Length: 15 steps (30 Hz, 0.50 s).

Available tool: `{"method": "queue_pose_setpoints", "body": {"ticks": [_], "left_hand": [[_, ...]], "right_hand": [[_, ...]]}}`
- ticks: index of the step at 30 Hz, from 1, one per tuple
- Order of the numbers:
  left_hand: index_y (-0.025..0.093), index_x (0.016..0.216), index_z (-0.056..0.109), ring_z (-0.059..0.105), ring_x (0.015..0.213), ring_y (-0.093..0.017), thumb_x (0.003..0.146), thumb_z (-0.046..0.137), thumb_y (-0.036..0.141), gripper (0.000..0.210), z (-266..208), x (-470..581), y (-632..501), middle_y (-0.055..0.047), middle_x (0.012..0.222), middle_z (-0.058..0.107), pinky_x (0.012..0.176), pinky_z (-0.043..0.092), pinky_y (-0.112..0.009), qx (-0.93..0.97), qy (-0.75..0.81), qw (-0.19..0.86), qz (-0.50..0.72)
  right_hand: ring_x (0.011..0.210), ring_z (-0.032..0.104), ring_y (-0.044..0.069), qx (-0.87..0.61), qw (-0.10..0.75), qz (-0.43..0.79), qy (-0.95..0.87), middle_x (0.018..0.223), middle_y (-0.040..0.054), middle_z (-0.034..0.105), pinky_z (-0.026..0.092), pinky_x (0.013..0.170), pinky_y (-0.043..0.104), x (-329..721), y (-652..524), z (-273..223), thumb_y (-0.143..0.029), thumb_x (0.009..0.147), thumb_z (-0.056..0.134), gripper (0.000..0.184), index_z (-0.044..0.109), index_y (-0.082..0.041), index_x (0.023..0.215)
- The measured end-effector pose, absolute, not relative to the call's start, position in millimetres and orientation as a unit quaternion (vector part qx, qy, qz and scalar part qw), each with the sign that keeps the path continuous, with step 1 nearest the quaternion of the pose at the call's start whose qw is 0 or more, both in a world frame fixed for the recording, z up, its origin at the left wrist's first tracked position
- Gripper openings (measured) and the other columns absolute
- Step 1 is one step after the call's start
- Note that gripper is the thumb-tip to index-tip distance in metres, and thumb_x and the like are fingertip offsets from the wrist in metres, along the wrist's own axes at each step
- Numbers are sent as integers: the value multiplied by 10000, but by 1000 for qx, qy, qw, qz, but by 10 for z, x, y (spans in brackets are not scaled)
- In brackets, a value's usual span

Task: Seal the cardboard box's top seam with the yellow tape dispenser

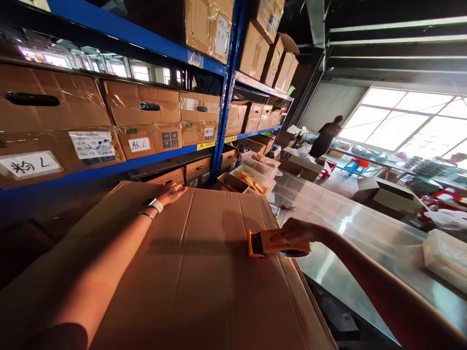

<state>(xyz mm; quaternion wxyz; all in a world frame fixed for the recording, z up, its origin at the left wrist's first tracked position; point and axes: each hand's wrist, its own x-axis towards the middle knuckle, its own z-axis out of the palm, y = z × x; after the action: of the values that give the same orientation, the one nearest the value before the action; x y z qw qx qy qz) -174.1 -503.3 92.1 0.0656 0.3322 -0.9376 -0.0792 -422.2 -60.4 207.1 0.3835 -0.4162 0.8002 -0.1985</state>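
**Tape dispenser at right edge of carton, far edge pinned**

Right hand (pixel 297 231) wrapped around orange plastic handheld tape dispenser (pixel 272 242), fingers closed on its handle. Dispenser resting on top of large flat brown corrugated cardboard carton (pixel 204 272), at its right edge, beside shiny steel worktable (pixel 350 218). Left hand (pixel 171 193) flat and spread on carton's far edge, palm down, gripping nothing, white watch (pixel 155 204) on wrist.

Risks, judged: dispenser half over the edge, so could slip off toward the table gap if pressure eases; tape may wander off the seam if carton shifts under a one-handed hold; blade end close to the carton skin, could gouge it.

Dispenser's long axis roughly left-right across the carton, head end pointing left toward carton's middle, handle end right. Blue steel shelving (pixel 222 112) with boxes behind.
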Motion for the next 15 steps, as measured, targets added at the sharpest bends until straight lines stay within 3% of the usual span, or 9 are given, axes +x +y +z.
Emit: {"method": "queue_pose_setpoints", "body": {"ticks": [5, 12, 15], "left_hand": [[204, 1161, 680, 497, 1381, -309, 1052, 294, 487, 490, 903, -1738, -5065, -135, 1381, 624, 1188, 300, -585, 330, -938, 66, -81], [172, 1212, 664, 527, 1344, -328, 1045, 343, 502, 490, 1011, -1690, -4970, -146, 1379, 623, 1179, 315, -578, 337, -937, 60, -67], [173, 1229, 656, 511, 1366, -330, 1053, 334, 462, 467, 1055, -1676, -4928, -149, 1409, 603, 1185, 308, -588, 339, -937, 58, -62]], "right_hand": [[486, 371, 57, -415, 388, -194, 800, 500, -20, 480, 213, 471, 217, -4268, -678, 2223, -178, 649, 716, 194, 585, -99, 530], [475, 385, -9, -433, 316, -166, 828, 471, -80, 453, 181, 506, 204, -4112, -684, 3041, -83, 700, 651, 198, 534, -54, 543], [470, 391, 2, -417, 335, -125, 836, 473, -69, 461, 189, 501, 207, -4053, -698, 2985, -103, 719, 674, 208, 554, -53, 556]]}}
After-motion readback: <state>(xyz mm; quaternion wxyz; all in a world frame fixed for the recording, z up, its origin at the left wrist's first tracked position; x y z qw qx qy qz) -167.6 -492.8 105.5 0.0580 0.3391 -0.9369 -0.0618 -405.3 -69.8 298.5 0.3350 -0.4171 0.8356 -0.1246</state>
